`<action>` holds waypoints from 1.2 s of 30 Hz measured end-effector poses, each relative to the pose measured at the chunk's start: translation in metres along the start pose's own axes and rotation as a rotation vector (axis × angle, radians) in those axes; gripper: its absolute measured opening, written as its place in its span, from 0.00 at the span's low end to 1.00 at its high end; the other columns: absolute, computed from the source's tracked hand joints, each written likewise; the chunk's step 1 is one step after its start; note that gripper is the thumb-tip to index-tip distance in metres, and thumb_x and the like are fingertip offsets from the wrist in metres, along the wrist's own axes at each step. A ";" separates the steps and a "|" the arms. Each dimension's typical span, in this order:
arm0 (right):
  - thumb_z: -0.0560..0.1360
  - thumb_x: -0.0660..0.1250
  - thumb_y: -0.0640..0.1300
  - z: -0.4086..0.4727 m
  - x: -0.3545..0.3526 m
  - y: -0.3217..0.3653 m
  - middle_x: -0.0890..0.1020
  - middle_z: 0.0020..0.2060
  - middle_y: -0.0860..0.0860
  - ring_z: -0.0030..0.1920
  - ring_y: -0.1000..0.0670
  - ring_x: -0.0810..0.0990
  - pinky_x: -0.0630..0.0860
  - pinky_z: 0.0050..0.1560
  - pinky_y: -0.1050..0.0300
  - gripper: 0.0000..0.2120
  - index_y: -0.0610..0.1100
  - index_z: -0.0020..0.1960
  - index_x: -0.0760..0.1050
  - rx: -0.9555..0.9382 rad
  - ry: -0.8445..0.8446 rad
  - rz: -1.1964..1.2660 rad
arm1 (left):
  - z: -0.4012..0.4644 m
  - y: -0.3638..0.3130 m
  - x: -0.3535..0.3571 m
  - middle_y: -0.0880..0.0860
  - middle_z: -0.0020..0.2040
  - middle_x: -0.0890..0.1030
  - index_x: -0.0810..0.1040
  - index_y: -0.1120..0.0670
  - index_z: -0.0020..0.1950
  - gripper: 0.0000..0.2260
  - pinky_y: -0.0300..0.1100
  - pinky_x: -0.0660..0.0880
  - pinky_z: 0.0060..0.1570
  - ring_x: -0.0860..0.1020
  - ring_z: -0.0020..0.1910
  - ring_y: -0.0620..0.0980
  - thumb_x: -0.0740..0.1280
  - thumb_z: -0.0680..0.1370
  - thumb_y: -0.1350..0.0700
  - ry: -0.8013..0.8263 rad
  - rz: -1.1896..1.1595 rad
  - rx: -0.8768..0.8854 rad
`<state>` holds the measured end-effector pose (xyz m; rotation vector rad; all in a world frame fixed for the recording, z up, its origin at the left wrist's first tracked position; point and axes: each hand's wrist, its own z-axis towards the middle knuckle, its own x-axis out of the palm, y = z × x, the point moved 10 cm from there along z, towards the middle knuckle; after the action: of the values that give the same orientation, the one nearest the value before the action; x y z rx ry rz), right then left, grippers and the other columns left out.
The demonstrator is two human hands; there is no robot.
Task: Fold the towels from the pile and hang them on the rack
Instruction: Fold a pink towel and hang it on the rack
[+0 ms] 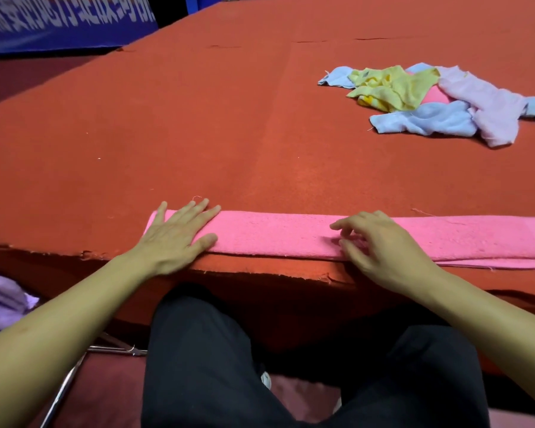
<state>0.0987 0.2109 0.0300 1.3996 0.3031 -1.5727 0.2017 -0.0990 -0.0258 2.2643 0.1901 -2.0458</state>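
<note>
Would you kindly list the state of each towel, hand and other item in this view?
pink towel: folded into a long strip, flat at the table's near edge
left hand: flat, pressing the strip's left end
right hand: fingers loosely curled, fingertips on the strip
pile of towels: unfolded, crumpled, far right
purple towel: lower left, below table level

pink towel (pixel 291 234): right end cut off by frame edge | pile of towels (pixel 439 100): right side cut off, lower pieces hidden under upper ones | banner (pixel 59 20), far left: lettering blurred, unreadable | purple cloth (pixel 0 301), near left: cut off by left edge
</note>
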 end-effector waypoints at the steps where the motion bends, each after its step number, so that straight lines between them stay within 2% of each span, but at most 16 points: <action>1: 0.77 0.66 0.45 0.002 0.002 0.003 0.79 0.47 0.57 0.48 0.55 0.71 0.66 0.47 0.59 0.12 0.50 0.60 0.78 -0.005 -0.002 -0.004 | -0.002 0.011 0.001 0.43 0.79 0.42 0.41 0.36 0.78 0.38 0.60 0.37 0.75 0.43 0.79 0.43 0.31 0.70 0.24 0.003 0.001 -0.030; 5: 0.76 0.67 0.44 0.007 0.012 0.008 0.80 0.49 0.55 0.49 0.52 0.72 0.66 0.48 0.59 0.12 0.49 0.59 0.78 -0.017 0.008 -0.022 | -0.005 0.027 0.005 0.43 0.80 0.41 0.40 0.36 0.78 0.39 0.61 0.40 0.76 0.43 0.79 0.44 0.30 0.68 0.23 0.039 -0.007 -0.060; 7: 0.76 0.68 0.44 0.006 0.016 0.009 0.81 0.50 0.54 0.49 0.50 0.73 0.69 0.51 0.56 0.12 0.49 0.59 0.79 -0.019 0.014 -0.026 | -0.004 0.025 0.004 0.43 0.80 0.41 0.39 0.36 0.78 0.41 0.62 0.38 0.75 0.42 0.79 0.44 0.29 0.67 0.23 0.054 -0.006 -0.063; 11: 0.76 0.68 0.44 0.002 0.013 0.004 0.81 0.50 0.54 0.49 0.51 0.73 0.70 0.52 0.55 0.12 0.49 0.59 0.79 -0.006 0.007 -0.026 | 0.000 0.008 -0.008 0.44 0.80 0.42 0.39 0.37 0.78 0.41 0.67 0.33 0.71 0.42 0.79 0.46 0.29 0.68 0.24 0.033 0.056 -0.073; 15: 0.77 0.66 0.45 -0.001 0.000 -0.007 0.81 0.51 0.52 0.51 0.49 0.74 0.72 0.53 0.52 0.12 0.48 0.60 0.78 0.025 -0.011 -0.042 | 0.018 -0.064 -0.020 0.43 0.80 0.43 0.41 0.39 0.79 0.39 0.66 0.34 0.72 0.41 0.79 0.46 0.30 0.69 0.25 -0.025 0.013 0.020; 18: 0.79 0.60 0.50 -0.004 -0.009 -0.021 0.80 0.59 0.48 0.59 0.44 0.76 0.72 0.62 0.47 0.16 0.46 0.63 0.77 0.029 -0.022 -0.129 | 0.039 -0.141 -0.023 0.43 0.81 0.43 0.42 0.39 0.79 0.34 0.63 0.37 0.74 0.41 0.79 0.46 0.36 0.74 0.30 -0.032 -0.052 0.140; 21: 0.79 0.47 0.60 -0.011 -0.008 -0.054 0.73 0.70 0.47 0.70 0.42 0.70 0.67 0.70 0.42 0.28 0.49 0.71 0.71 0.148 0.086 -0.235 | 0.063 -0.216 -0.029 0.44 0.81 0.45 0.44 0.41 0.80 0.28 0.61 0.39 0.75 0.43 0.79 0.46 0.45 0.81 0.37 -0.059 -0.083 0.251; 23: 0.76 0.42 0.63 -0.018 -0.014 -0.080 0.67 0.74 0.48 0.75 0.43 0.63 0.62 0.73 0.42 0.33 0.51 0.75 0.65 0.228 0.134 -0.268 | 0.075 -0.258 -0.034 0.43 0.81 0.46 0.46 0.42 0.80 0.27 0.60 0.40 0.76 0.43 0.79 0.46 0.47 0.82 0.40 -0.077 -0.099 0.314; 27: 0.81 0.48 0.63 -0.047 -0.031 -0.134 0.56 0.79 0.51 0.79 0.46 0.51 0.52 0.77 0.42 0.29 0.55 0.79 0.54 0.349 0.207 -0.310 | 0.092 -0.322 -0.031 0.43 0.81 0.45 0.45 0.41 0.80 0.28 0.60 0.41 0.76 0.43 0.79 0.45 0.47 0.81 0.38 -0.046 -0.112 0.436; 29: 0.81 0.46 0.64 -0.068 -0.032 -0.153 0.52 0.80 0.52 0.79 0.47 0.48 0.47 0.77 0.42 0.29 0.59 0.79 0.48 0.411 0.269 -0.345 | 0.096 -0.347 -0.020 0.44 0.81 0.43 0.43 0.41 0.80 0.28 0.61 0.40 0.76 0.41 0.79 0.46 0.46 0.81 0.37 0.011 -0.078 0.475; 33: 0.80 0.44 0.66 -0.090 -0.039 -0.170 0.48 0.80 0.55 0.80 0.48 0.44 0.42 0.77 0.41 0.30 0.61 0.79 0.44 0.491 0.292 -0.333 | 0.100 -0.361 0.010 0.44 0.80 0.38 0.36 0.39 0.78 0.32 0.63 0.39 0.75 0.38 0.79 0.47 0.38 0.76 0.32 0.126 0.053 0.470; 36: 0.78 0.43 0.68 -0.105 -0.050 -0.184 0.46 0.80 0.56 0.79 0.46 0.43 0.42 0.77 0.40 0.31 0.62 0.79 0.43 0.562 0.319 -0.346 | 0.102 -0.360 0.011 0.45 0.80 0.37 0.36 0.39 0.78 0.31 0.63 0.39 0.75 0.38 0.79 0.48 0.39 0.77 0.32 0.148 0.066 0.467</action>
<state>0.0160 0.4021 -0.0327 2.1350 0.3180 -1.7938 0.0487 0.2421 -0.0393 2.6368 -0.3910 -2.0577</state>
